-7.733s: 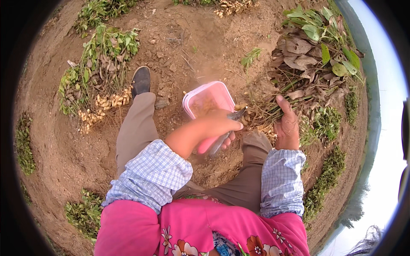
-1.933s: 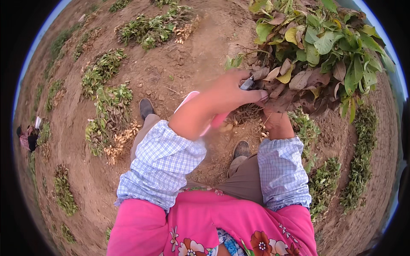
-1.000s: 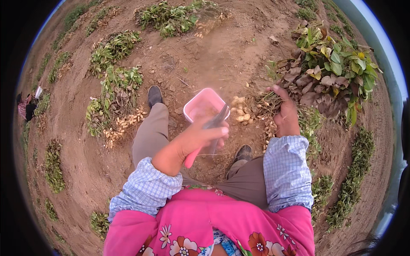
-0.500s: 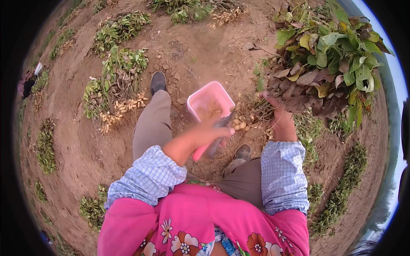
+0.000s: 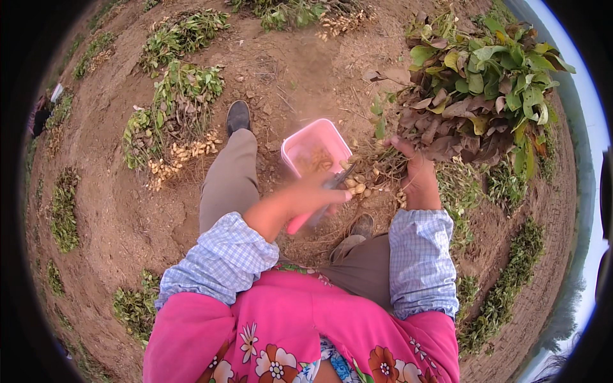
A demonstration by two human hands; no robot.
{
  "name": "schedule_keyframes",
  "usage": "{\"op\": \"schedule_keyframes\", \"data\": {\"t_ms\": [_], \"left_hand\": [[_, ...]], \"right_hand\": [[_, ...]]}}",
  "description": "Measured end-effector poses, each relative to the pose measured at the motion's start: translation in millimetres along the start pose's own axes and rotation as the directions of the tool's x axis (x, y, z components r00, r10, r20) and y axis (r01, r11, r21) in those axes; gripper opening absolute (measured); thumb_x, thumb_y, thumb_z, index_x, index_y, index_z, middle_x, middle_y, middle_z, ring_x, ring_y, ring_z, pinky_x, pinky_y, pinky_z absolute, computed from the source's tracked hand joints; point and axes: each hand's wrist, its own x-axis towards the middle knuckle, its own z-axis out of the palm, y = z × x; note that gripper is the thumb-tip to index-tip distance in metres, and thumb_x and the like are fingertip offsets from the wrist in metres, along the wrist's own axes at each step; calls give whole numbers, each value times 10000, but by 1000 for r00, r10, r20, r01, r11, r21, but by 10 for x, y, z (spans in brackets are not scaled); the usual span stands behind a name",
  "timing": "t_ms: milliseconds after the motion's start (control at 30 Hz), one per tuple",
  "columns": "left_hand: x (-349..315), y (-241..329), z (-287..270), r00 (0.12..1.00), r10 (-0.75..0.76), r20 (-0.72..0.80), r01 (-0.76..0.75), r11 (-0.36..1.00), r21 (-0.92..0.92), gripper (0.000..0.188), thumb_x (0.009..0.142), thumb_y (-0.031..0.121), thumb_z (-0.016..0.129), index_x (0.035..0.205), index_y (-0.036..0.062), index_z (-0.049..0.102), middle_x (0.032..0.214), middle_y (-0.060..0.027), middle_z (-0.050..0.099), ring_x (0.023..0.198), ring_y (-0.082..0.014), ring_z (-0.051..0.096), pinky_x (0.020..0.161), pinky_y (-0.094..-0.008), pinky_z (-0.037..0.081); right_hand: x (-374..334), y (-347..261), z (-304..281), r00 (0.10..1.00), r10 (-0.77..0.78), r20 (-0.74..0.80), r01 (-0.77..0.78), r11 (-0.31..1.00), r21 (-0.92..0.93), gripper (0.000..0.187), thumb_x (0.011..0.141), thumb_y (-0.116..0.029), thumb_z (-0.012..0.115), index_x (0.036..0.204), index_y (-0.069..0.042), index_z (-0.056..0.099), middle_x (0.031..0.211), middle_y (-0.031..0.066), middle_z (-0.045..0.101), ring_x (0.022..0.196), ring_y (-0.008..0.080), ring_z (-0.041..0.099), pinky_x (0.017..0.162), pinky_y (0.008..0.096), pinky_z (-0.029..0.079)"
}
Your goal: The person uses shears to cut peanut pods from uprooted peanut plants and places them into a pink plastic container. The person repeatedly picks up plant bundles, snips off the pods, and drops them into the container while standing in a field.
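Note:
My left hand (image 5: 311, 193) is closed around dark-bladed shears (image 5: 340, 177), their tips pointing at a cluster of peanuts (image 5: 356, 186). Motion blurs the lower part of the shears. My right hand (image 5: 415, 167) grips a bunch of peanut plants (image 5: 482, 96) by the stems, roots and pods turned toward the shears. Its leaves, green, yellow and brown, spread out to the far right. A pink plastic tub (image 5: 297, 142) sits on the soil just beyond my left hand, which partly covers it. Some peanuts appear inside, though blurred.
Pulled peanut plants (image 5: 175, 102) with pods lie at the left. Another heap (image 5: 287, 14) lies at the far side, and a leafy row (image 5: 511, 287) runs along the right. My legs straddle the tub, with one shoe (image 5: 238, 118) beside it on the bare brown soil (image 5: 128, 236).
Both hands keep nearly the same places. The plant bunch has shifted slightly left, and the shears' tips have moved a little at the pods.

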Motion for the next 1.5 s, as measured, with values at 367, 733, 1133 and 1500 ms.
{"op": "schedule_keyframes", "data": {"t_ms": [367, 733, 1133, 1500], "left_hand": [[9, 137, 101, 997, 60, -46, -58, 997, 44, 405, 838, 286, 682, 1091, -5, 557, 853, -53, 601, 697, -128, 613, 624, -280, 513], [49, 118, 163, 994, 43, -103, -31, 994, 107, 393, 851, 255, 665, 1110, -15, 546, 859, -66, 596, 671, -148, 624, 607, -294, 531], [347, 55, 153, 956, -7, -294, 3, 1000, -15, 346, 851, 192, 642, 1107, -17, 539, 801, -84, 585, 583, -176, 601, 529, -327, 543], [539, 4, 6, 937, -9, -348, -18, 997, -74, 237, 870, 230, 623, 953, 18, 556, 709, -52, 571, 525, -155, 556, 480, -302, 509]], "right_hand": [[-103, -131, 76, 991, 131, 27, -131, 991, 9, 420, 714, -60, 742, 1088, -2, 562, 932, 92, 634, 925, 221, 593, 829, 367, 487], [-115, -151, 85, 971, 239, -31, -238, 971, 26, 410, 691, -79, 774, 1044, 31, 595, 965, 94, 636, 914, 208, 590, 819, 342, 466], [-4, 72, 147, 979, 171, -114, -185, 974, -127, 308, 696, -80, 782, 951, 22, 643, 915, 78, 654, 855, 199, 612, 789, 317, 474], [40, 203, 352, 992, 62, -114, -82, 981, -177, 298, 703, -129, 804, 922, 31, 680, 957, 74, 653, 883, 180, 576, 786, 307, 444]]}}
